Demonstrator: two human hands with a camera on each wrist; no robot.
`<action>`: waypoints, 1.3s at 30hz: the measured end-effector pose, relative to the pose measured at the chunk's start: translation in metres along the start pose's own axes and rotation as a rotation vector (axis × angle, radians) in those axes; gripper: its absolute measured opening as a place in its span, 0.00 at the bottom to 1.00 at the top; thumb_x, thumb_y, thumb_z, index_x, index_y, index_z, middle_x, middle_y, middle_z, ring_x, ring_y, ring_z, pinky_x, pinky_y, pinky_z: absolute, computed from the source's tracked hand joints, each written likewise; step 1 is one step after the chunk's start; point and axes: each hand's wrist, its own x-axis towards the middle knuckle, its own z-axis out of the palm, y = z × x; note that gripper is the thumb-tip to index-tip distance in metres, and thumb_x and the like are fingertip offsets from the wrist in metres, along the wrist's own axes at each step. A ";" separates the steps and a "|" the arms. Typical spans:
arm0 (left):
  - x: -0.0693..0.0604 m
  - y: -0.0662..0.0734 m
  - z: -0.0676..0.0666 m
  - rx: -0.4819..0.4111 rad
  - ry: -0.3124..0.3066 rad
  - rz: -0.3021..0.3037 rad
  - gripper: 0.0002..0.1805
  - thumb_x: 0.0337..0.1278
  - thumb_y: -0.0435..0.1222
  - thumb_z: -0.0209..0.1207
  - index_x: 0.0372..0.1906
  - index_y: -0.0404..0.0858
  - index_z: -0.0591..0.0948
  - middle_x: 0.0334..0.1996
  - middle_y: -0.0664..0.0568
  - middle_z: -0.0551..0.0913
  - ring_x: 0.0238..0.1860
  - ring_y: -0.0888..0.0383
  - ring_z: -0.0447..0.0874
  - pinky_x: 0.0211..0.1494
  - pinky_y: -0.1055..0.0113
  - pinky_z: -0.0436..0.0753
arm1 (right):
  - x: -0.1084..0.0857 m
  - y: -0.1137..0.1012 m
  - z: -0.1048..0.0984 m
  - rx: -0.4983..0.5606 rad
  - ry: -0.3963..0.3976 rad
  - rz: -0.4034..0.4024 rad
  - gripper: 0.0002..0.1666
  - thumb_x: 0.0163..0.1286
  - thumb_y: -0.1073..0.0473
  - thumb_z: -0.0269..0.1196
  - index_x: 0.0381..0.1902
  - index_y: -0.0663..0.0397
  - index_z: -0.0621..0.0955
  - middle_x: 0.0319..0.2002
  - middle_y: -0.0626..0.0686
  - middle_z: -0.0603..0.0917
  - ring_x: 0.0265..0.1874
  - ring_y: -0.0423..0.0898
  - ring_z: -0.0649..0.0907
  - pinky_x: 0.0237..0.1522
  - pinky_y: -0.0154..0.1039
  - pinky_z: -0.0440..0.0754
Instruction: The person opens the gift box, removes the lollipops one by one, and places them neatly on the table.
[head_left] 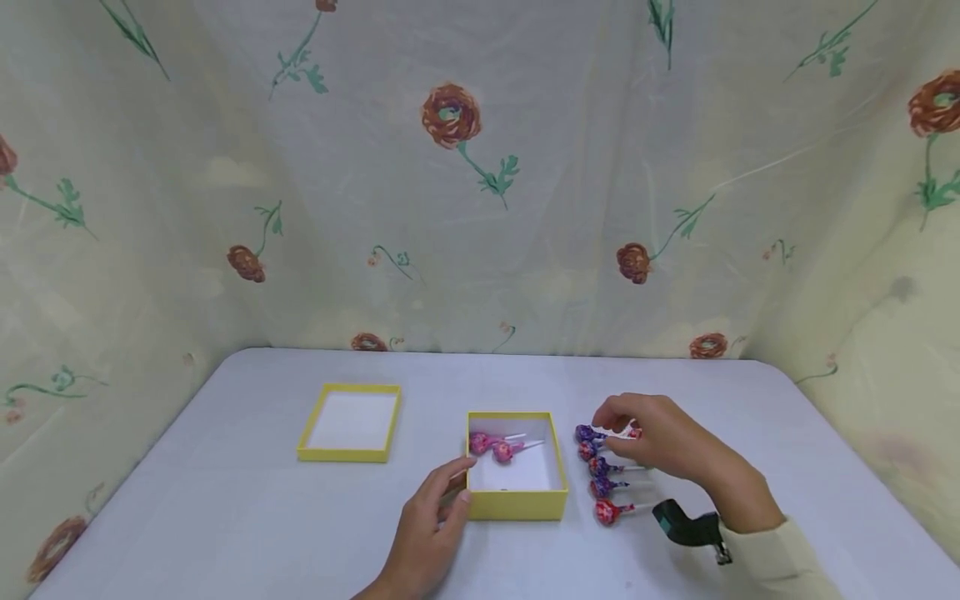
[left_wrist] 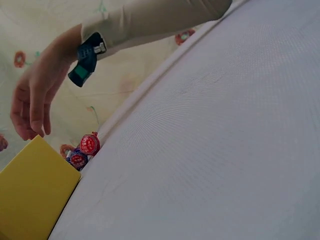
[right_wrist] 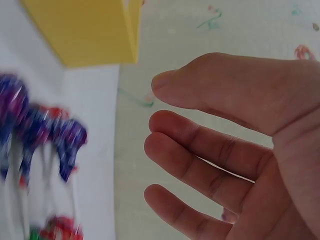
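My left hand [head_left: 427, 521] rests against the left side of a yellow box [head_left: 517, 505], fingertips touching its wall near the front corner. Inside the open box lie two pink-wrapped lollipops [head_left: 504, 452], sticks pointing right. To the right of the box, several lollipops are lined up in a column, mostly purple-blue ones [head_left: 600, 488] with a red one [head_left: 606, 512] nearest me. Over the far end of that column hovers my right hand [head_left: 656, 433]. In the right wrist view its thumb and fingers [right_wrist: 215, 150] are apart with nothing between them.
A shallow yellow-rimmed lid [head_left: 345, 455] with a white inside lies on the white table [head_left: 225, 517], left of the box. Behind the table hangs a flower-patterned curtain [head_left: 555, 250]. A dark camera mount [head_left: 686, 525] is worn on my right wrist.
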 end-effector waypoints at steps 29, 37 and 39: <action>0.000 -0.005 -0.002 -0.041 0.006 0.026 0.20 0.71 0.35 0.50 0.64 0.45 0.72 0.63 0.53 0.73 0.61 0.52 0.75 0.55 0.69 0.80 | 0.053 -0.057 0.047 0.224 -0.200 -0.183 0.09 0.63 0.61 0.67 0.42 0.46 0.84 0.39 0.47 0.85 0.40 0.44 0.81 0.47 0.45 0.83; 0.000 -0.006 -0.002 -0.052 0.015 0.064 0.20 0.70 0.34 0.51 0.64 0.46 0.72 0.62 0.53 0.73 0.60 0.51 0.76 0.53 0.69 0.81 | 0.063 -0.061 0.065 0.256 -0.282 -0.213 0.10 0.61 0.61 0.69 0.42 0.51 0.84 0.38 0.49 0.85 0.37 0.40 0.82 0.46 0.39 0.83; -0.001 -0.006 -0.002 -0.056 0.020 0.072 0.20 0.70 0.34 0.51 0.64 0.47 0.72 0.62 0.54 0.74 0.60 0.51 0.76 0.53 0.68 0.81 | 0.065 -0.062 0.069 0.252 -0.302 -0.198 0.11 0.60 0.60 0.70 0.42 0.51 0.84 0.38 0.47 0.84 0.37 0.40 0.81 0.44 0.35 0.83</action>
